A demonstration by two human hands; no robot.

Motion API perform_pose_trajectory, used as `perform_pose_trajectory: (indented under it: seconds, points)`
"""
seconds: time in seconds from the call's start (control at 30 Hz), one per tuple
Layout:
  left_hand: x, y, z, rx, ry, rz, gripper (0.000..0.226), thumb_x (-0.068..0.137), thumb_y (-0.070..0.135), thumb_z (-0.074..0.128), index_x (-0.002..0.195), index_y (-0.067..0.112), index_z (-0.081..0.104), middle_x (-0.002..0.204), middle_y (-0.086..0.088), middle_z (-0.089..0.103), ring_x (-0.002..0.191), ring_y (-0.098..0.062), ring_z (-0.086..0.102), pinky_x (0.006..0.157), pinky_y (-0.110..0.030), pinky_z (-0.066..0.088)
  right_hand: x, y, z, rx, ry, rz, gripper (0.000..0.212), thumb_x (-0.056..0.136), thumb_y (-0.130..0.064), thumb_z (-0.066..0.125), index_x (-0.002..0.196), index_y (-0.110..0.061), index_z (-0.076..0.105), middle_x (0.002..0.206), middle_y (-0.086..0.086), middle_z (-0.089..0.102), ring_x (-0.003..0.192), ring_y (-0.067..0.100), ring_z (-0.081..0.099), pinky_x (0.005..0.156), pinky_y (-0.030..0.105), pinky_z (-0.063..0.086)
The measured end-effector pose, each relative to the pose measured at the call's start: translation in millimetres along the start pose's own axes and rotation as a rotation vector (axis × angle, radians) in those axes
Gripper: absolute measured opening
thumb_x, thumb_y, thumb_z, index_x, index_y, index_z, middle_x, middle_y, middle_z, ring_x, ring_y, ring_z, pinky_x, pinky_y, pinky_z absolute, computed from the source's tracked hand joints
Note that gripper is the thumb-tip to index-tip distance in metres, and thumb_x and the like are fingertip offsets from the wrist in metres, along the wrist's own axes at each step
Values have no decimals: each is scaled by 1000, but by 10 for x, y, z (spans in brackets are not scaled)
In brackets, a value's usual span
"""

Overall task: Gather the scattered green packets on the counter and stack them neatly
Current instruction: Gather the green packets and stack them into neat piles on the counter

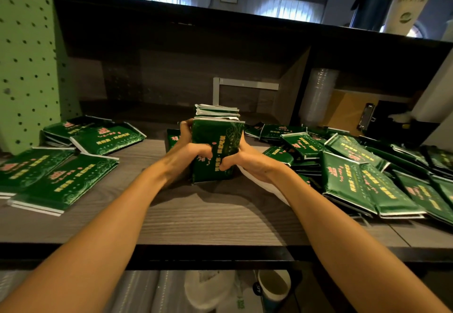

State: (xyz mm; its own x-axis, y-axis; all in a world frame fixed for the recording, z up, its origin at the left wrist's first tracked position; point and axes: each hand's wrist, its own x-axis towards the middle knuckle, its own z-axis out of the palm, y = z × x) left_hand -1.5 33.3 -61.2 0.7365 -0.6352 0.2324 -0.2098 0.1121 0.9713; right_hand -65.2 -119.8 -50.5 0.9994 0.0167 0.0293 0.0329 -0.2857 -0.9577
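**Q.** What does the grip enclose?

**A.** My left hand [188, 151] and right hand [247, 163] clasp a bundle of green packets [217, 141] from either side, with the fingers curled onto its near face and round its edges. The bundle stands on end on the counter [196, 214], between my palms.

**Q.** Which parts cannot be made out?

**A.** My palms cover the bundle's lower corners, and how many packets it holds cannot be counted. Just behind my left hand, a single packet [172, 137] shows only as a narrow strip. Beneath my right wrist lies a white edge [257, 182]; I cannot tell what it is.

**Q.** And the remaining packets?

**A.** Left of the grip, loose packets [63, 180] lie flat and overlapping, the outermost cut off by the frame. Right of the grip, a heap [355, 173] runs out of view, with its lower layers buried. The print on all of them is too blurred to read.
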Motion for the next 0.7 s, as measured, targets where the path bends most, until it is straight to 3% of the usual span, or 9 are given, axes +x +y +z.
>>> perform_pose_trajectory:
  seconds: [0.13,0.23,0.3,0.4,0.47,0.5,0.6,0.63,0.7]
  points:
    - [47,62,83,-86,166,53,56,65,11,72,114,21,45,106,-3,61,97,-19,61,78,-33,52,26,7,-59,164,92,-8,76,72,8,63,138,-12,31,125,13,55,110,24,56,90,32,49]
    - [94,42,112,-105,235,17,38,78,23,72,105,26,45,109,-6,61,92,-18,63,86,-37,52,25,14,-45,260,60,22,67,70,-10,67,133,-11,42,122,10,59,109,24,58,96,37,47]
    - [104,11,135,-93,236,-19,49,76,32,71,112,23,39,107,-6,60,93,-19,63,91,-40,50,39,33,-40,302,45,32,67,68,-16,67,132,-10,46,121,12,61,112,27,59,98,39,47]
    - [95,24,115,-99,184,-85,81,52,59,70,118,23,40,115,-6,61,105,-23,62,96,-43,48,73,39,-28,320,98,66,71,62,-22,68,129,-7,49,119,15,62,109,29,60,92,39,49]
    - [115,30,76,-46,180,-110,91,60,75,59,130,20,44,126,-7,58,116,-23,57,104,-45,41,84,31,-38,334,151,92,59,61,-22,66,116,-3,56,100,11,65,92,25,62,79,35,51]
    - [139,42,44,-13,247,-100,82,74,73,49,133,17,46,130,-8,55,120,-24,53,106,-44,38,77,25,-50,358,169,103,45,63,-22,64,104,-4,59,89,8,66,82,21,62,72,32,49]
    - [208,13,-144,377,609,-113,42,98,37,38,124,7,51,127,-16,54,117,-31,50,96,-38,39,56,45,-127,438,252,124,19,69,-24,60,83,-11,61,76,3,64,71,19,59,67,30,45]
    - [201,-12,-199,586,644,-159,37,98,29,39,126,7,50,129,-17,52,118,-33,49,94,-38,39,54,52,-154,440,295,127,15,73,-24,59,82,-11,61,78,4,64,72,19,58,67,30,45]
    - [198,-111,-268,930,498,-223,42,99,19,35,139,8,40,144,-17,39,131,-33,37,104,-40,33,68,61,-181,408,375,133,16,75,-26,59,84,-13,61,84,4,63,79,20,57,72,32,43]
